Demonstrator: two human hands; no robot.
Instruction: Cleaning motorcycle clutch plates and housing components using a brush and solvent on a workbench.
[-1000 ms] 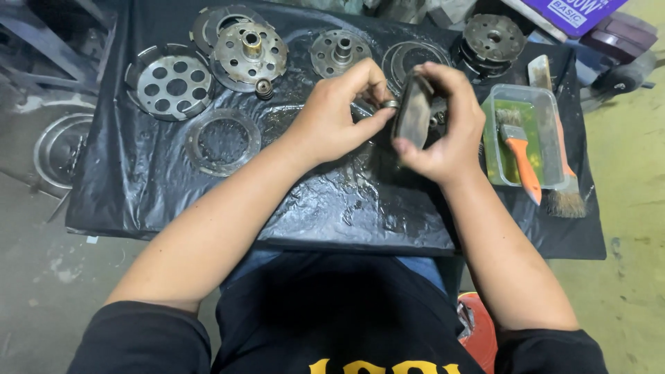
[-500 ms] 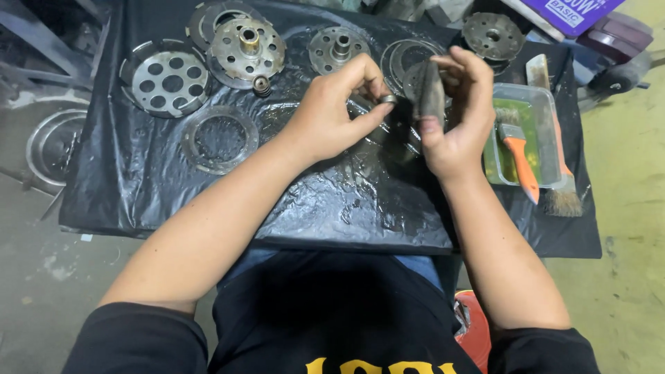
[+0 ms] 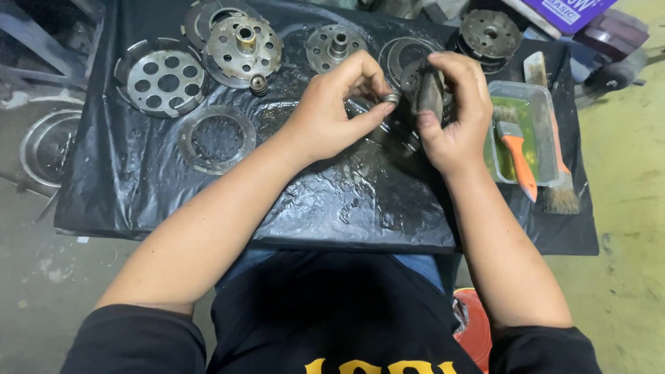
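Note:
My right hand (image 3: 454, 114) grips a dark round metal disc part (image 3: 424, 86), held on edge above the black plastic sheet (image 3: 332, 201). My left hand (image 3: 336, 111) pinches a small metal ring or nut (image 3: 392, 99) right against the side of that disc. Both hands meet over the middle of the sheet. The far side of the disc is hidden by my fingers.
Several greasy clutch parts lie along the sheet's far edge: a holed drum (image 3: 163, 76), a hub with centre shaft (image 3: 244, 45), a flat ring (image 3: 216, 137), a small hub (image 3: 337, 47), another hub (image 3: 490, 31). A clear tray (image 3: 547, 114) with an orange-handled brush (image 3: 518, 156) sits right.
The disc has turned from flat-facing to edge-on and risen slightly. My left hand's fingers have closed in on the small ring at its side.

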